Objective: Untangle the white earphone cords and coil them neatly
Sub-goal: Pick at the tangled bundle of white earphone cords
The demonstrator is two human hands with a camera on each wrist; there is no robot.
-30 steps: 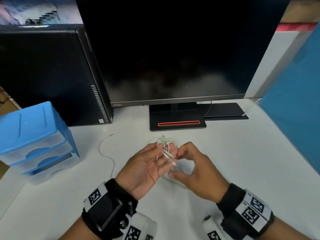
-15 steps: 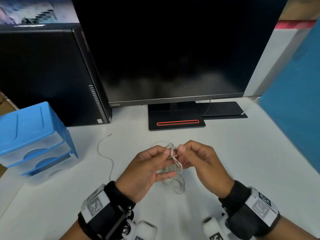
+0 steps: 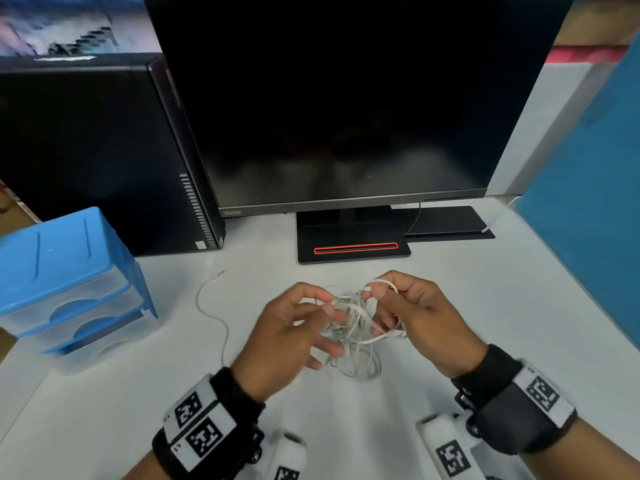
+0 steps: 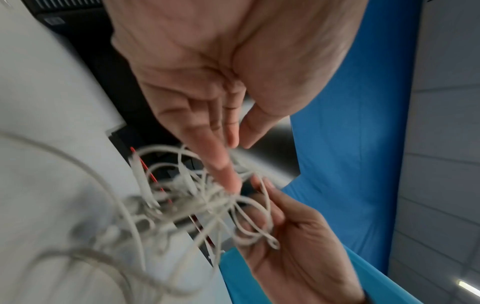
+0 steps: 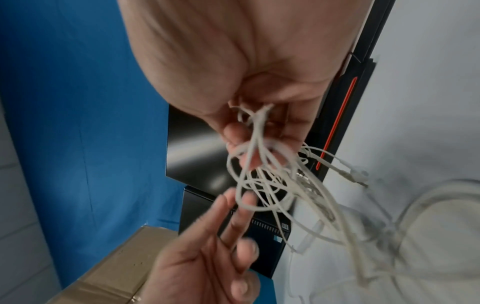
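A tangle of white earphone cords [image 3: 353,327] hangs between both hands just above the white table [image 3: 485,323]. My left hand [image 3: 323,304] pinches strands at the tangle's left side between thumb and forefinger, and one longer finger [image 4: 228,176] pokes into the knot [image 4: 207,201]. On the other side, my right hand [image 3: 379,289] has its fingers curled round a bunch of loops [image 5: 255,123]. Lower loops trail onto the table. One loose cord end [image 3: 207,299] with its plug lies on the table to the left.
A black monitor [image 3: 346,98] on a stand base [image 3: 353,251] stands behind the hands, with a black computer tower [image 3: 86,150] to its left. At the left edge stands a blue drawer unit [image 3: 65,271], and a blue partition [image 3: 588,220] walls the right.
The left hand went from lying palm-up under the cords to pinching them. Both hands lifted the tangle and drew slightly apart, which spread its loops.
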